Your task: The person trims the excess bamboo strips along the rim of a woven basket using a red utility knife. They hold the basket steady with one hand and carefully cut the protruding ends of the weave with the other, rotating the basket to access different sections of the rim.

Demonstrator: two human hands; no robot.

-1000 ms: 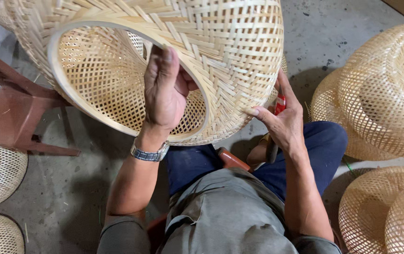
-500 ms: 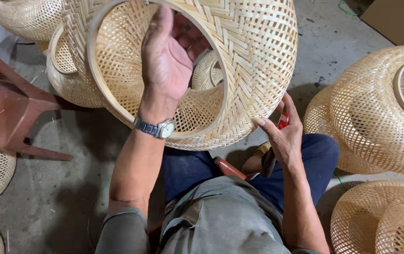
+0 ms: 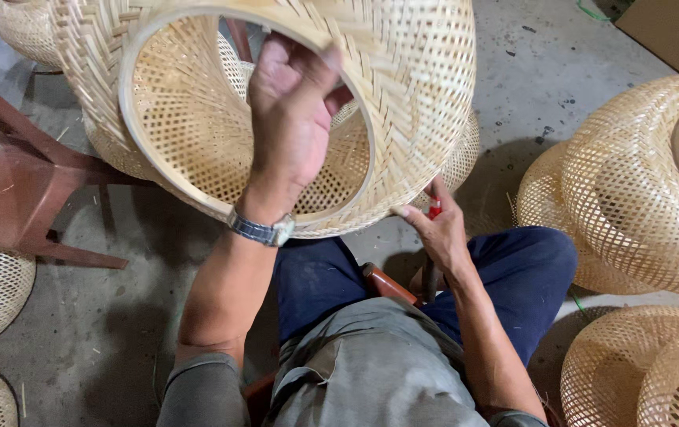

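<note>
Left hand [image 3: 292,119] inside woven basket [image 3: 403,103]; right hand [image 3: 438,233] steadies.

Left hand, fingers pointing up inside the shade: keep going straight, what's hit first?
Likely the inner weave of the large woven bamboo dome shade, just past its pale ring rim. The left hand is already inside the opening; depth is unclear.

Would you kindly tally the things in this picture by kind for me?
Woven bamboo shades: 9, counting stacked and cut-off ones; the left hand grips one by its rim
Red-handled tool, in the right hand: 1
Wristwatch: 1
Red-brown wooden stool: 1
Cardboard box: 1
Total: 13
</note>
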